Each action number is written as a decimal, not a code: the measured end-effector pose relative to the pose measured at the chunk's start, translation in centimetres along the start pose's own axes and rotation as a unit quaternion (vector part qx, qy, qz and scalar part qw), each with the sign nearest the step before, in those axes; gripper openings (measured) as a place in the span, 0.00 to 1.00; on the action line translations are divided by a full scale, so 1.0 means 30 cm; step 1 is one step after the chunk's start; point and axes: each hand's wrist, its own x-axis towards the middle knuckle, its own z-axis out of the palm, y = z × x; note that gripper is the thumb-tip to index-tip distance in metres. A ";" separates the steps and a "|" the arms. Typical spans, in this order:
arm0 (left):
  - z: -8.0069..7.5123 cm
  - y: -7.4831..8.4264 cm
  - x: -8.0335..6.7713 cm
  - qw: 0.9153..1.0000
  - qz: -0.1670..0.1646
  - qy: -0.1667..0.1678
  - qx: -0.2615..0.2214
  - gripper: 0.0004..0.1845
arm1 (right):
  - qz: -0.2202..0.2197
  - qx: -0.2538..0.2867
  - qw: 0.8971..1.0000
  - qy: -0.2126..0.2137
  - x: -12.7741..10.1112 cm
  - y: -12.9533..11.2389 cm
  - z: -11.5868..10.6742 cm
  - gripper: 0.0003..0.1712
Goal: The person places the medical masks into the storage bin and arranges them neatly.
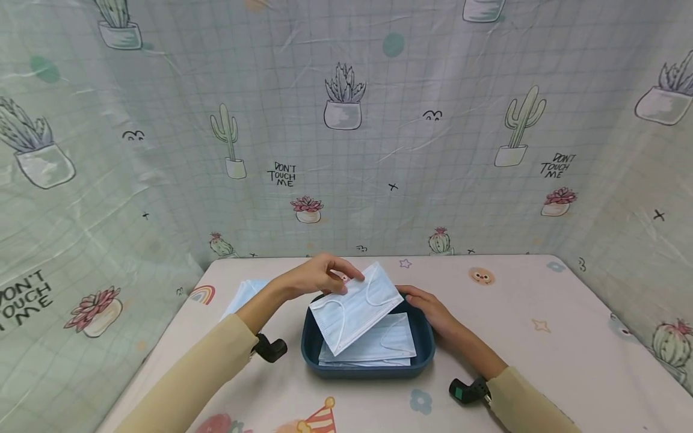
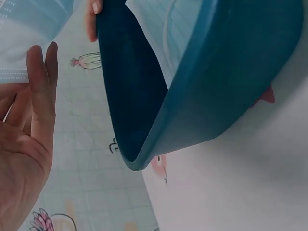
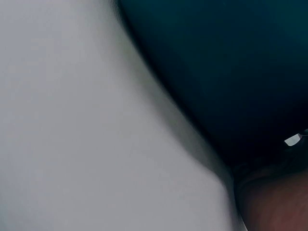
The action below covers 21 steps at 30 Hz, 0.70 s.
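My left hand (image 1: 316, 278) pinches a light-blue disposable face mask (image 1: 360, 308) by its upper edge, thumb and fingers on it. That mask is held tilted over a dark-blue plastic bin (image 1: 368, 373), its white ear loops showing. Inside the bin lies a small stack of similar masks (image 1: 392, 337), partly covered by the held one. At the bin's far right corner, my right hand (image 1: 435, 313) grips the rim with its fingers hooked over. The left wrist view shows the left fingers against the mask (image 2: 36, 36) beside the bin's wall (image 2: 211, 96).
Another light-blue mask (image 1: 248, 291) lies on the table to the left, partly hidden behind the left forearm. The white table (image 1: 520, 349) carries printed cartoon figures. A patterned curtain (image 1: 400, 162) hangs behind and at both sides.
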 end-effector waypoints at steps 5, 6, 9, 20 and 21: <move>0.007 0.021 0.041 0.999 0.017 -0.033 0.026 0.20 | -0.006 0.006 1.000 -0.004 -0.003 -0.006 -0.006 0.27; 0.009 0.028 0.048 0.999 0.019 -0.037 0.030 0.20 | -0.006 0.009 1.000 -0.003 -0.003 -0.007 -0.007 0.27; 0.018 0.048 0.061 0.998 0.019 -0.051 0.042 0.20 | -0.014 0.010 1.000 -0.008 -0.004 -0.006 -0.010 0.28; 0.067 0.051 0.098 0.991 0.044 -0.112 0.064 0.20 | -0.013 0.015 1.000 -0.012 -0.007 0.008 -0.011 0.27; 0.071 0.050 0.103 0.990 0.047 -0.117 0.066 0.20 | -0.012 0.015 1.000 -0.009 -0.009 0.009 -0.011 0.28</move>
